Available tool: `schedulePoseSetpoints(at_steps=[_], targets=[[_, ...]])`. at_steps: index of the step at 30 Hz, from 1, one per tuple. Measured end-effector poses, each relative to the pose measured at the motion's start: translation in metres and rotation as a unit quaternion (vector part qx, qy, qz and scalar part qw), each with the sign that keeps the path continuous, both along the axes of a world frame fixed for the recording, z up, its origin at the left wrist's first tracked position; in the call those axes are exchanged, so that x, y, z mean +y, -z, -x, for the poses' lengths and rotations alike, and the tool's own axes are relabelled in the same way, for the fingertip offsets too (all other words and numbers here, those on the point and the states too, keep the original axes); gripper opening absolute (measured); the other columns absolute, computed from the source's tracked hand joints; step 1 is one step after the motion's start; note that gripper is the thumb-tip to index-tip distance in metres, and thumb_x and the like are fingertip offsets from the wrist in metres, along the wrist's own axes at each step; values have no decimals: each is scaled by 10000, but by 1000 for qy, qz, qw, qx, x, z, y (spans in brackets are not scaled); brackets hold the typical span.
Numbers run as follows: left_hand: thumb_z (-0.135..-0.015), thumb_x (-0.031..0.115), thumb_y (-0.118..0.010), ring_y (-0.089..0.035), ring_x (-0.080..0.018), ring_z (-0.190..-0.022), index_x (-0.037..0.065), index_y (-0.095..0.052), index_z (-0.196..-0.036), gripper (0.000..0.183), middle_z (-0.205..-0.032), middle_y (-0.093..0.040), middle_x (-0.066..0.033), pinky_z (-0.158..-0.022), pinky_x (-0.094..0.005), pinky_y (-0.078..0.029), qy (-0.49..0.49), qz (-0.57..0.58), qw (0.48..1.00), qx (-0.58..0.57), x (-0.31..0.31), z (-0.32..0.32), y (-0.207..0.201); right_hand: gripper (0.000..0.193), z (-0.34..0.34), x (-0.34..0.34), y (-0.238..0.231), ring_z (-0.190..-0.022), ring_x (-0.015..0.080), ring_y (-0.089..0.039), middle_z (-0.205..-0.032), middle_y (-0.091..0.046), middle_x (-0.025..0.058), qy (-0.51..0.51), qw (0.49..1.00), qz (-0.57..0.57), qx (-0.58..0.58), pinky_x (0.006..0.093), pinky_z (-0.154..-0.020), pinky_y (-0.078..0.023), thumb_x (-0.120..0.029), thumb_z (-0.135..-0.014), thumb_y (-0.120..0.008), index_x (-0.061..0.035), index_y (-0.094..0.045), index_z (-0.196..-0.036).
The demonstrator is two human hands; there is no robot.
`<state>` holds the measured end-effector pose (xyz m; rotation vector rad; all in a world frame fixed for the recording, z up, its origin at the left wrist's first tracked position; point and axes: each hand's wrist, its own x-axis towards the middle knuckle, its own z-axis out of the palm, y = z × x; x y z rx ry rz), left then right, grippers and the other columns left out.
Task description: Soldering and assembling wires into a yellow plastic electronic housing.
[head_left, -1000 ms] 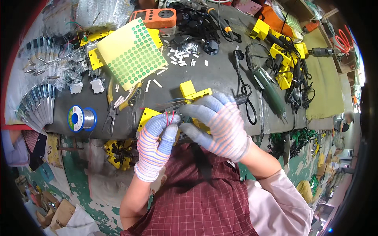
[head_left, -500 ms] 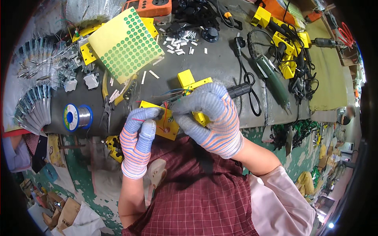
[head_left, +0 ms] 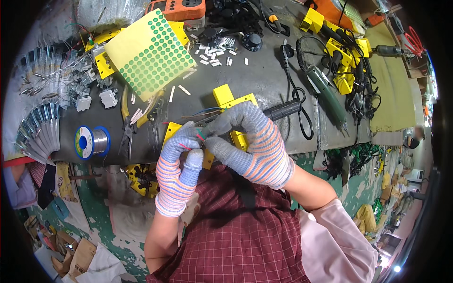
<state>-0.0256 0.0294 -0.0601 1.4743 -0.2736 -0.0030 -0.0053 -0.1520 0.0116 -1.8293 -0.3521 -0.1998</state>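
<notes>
**Workbench, hands closing on wires at the near edge**

Dark, scuffed bench top (head_left: pixel 264 85) is carrying a crowded spread of parts. Both hands are working at its near edge, in knit gloves striped grey, blue, orange and pink.

Change since a second ago: the hands are sitting closer together and lower toward the near edge, fingertips now meeting. Reads as a shift from positioning to fine work on the wires.

- Left hand (head_left: pixel 181 165): thumb and forefinger are pinching thin red and green wires (head_left: pixel 200 137); the other fingers are curling underneath.
- Right hand (head_left: pixel 255 141): fingers are arching over and pressing together on the same wire ends, touching the left fingertips. Whether it is also gripping a tool, I cannot tell.
- Yellow plastic housing (head_left: pixel 236 139), boxy and hard-edged, is lying just under the hands, mostly covered by them.

Around them:
- Solder spool (head_left: pixel 92 141), blue hub, shiny wire, toward the left end.
- Yellow-handled pliers (head_left: pixel 127 120) are lying between the spool and the hands.
- Yellow sheet of green round stickers (head_left: pixel 148 52), flat and papery, toward the far left.
- Small white sleeve pieces (head_left: pixel 214 49) are scattering near the far edge.
- Green rotary tool (head_left: pixel 325 94) with black cord, right of the hands.
</notes>
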Motion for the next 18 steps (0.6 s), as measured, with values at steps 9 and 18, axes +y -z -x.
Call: schedulePoseSetpoints(at_steps=[9,18], targets=[[-967,140,-652,-590,-189,-1101,17,-591,-1185,257,-1150,-655,-119,-1037,-368,-435,-49,-38,997,38,-6,-2,-4,142,-3,-3,-5,-755,311,-677,-797,-673,113,-15,998,51,-35,380,-691,-523,-103,-812,-758,-46,-659,-896],[-943,35,-637,-625,-105,-869,62,-573,-1111,182,-931,-635,-38,-803,-263,-518,8,-21,993,117,-9,-46,-20,146,2,-21,9,-757,296,-665,-819,-675,77,-70,993,56,-74,400,-684,-493,-92,-784,-758,-94,-638,-868]])
